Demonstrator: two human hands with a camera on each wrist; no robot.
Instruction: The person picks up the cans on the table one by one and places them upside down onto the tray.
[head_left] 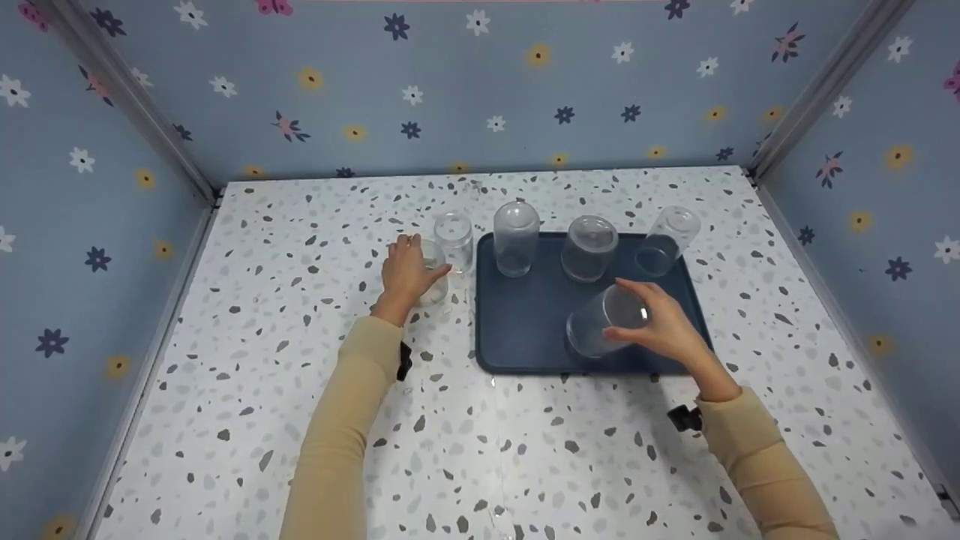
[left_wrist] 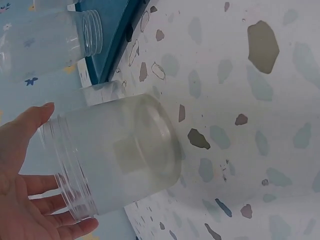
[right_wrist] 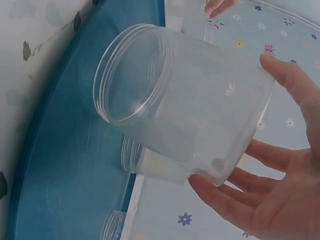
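My left hand (head_left: 405, 271) grips a clear jar (left_wrist: 120, 155) by its threaded rim, thumb on one side and fingers on the other. That jar stands mouth up, its base right at the speckled tabletop, left of the tray. Over the front of the blue tray (head_left: 521, 330), my right hand (head_left: 666, 324) holds another clear jar (right_wrist: 210, 100) around its base end. It is tilted with its open threaded mouth pointing down toward the tray. Three more jars, a tall one (head_left: 516, 240), a wider one (head_left: 589, 249) and another (head_left: 667, 241), stand mouth down along the tray's back.
Another clear jar (head_left: 454, 241) is on the speckled table (head_left: 300, 225) between my left hand and the tray, just behind the held jar. Flower-patterned panels (head_left: 442, 82) enclose the table at the back and both sides.
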